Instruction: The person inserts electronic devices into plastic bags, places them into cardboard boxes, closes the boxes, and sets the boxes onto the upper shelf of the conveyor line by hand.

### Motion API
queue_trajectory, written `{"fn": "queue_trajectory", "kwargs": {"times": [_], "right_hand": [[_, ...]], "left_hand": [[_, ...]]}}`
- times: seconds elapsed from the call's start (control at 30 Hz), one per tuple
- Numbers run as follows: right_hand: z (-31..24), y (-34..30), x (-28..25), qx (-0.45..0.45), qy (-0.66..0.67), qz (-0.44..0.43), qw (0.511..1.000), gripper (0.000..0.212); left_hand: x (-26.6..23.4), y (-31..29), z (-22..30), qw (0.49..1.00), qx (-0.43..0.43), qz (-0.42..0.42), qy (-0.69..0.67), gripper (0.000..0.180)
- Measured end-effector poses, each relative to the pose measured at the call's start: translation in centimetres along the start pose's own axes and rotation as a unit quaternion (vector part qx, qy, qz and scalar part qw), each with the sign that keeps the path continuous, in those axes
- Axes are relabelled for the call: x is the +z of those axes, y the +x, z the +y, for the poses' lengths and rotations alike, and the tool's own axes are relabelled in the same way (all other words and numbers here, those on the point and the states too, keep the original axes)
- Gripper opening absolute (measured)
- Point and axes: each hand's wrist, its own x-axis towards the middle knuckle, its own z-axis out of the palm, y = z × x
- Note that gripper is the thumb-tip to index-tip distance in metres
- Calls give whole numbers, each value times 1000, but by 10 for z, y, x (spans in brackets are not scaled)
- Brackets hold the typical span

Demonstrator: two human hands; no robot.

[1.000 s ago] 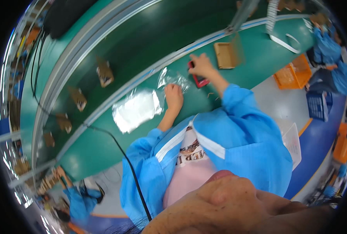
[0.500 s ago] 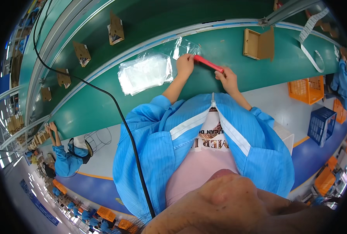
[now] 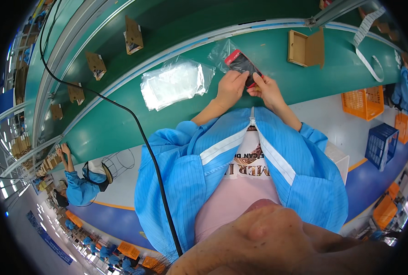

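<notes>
My left hand (image 3: 231, 87) has left the end of the red-and-black item (image 3: 243, 63) nearer the stack of clear bags (image 3: 173, 86). It now sits beside my right hand (image 3: 269, 94), both hands at the end farther from that stack. The item, lying on the counter (image 3: 277, 78) a second ago and then held showing its red edge, now shows its dark face, its nearer end against the loose clear bag (image 3: 218, 52).

Both hands (image 3: 231, 88) (image 3: 270, 93) hold a red-and-black item (image 3: 241, 64) between clear bags (image 3: 173, 85) and an open box (image 3: 298, 48)
</notes>
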Motion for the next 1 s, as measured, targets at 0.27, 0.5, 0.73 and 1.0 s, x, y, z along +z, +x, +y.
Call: {"fn": "queue_trajectory", "kwargs": {"times": [0.27, 0.5, 0.73, 1.0], "right_hand": [[-26, -13, 8, 141, 296, -62, 943, 49], [3, 14, -7, 131, 249, -53, 958, 13], [-20, -3, 4, 95, 146, -171, 970, 12], [-11, 9, -171, -261, -328, 455, 786, 45]], "left_hand": [[-16, 25, 24, 997, 40, -50, -42, 24], [-42, 11, 28, 955, -198, -138, -174, 26], [7, -6, -37, 487, -596, -68, -635, 46], [-11, 39, -47, 665, -453, 64, -590, 26]]}}
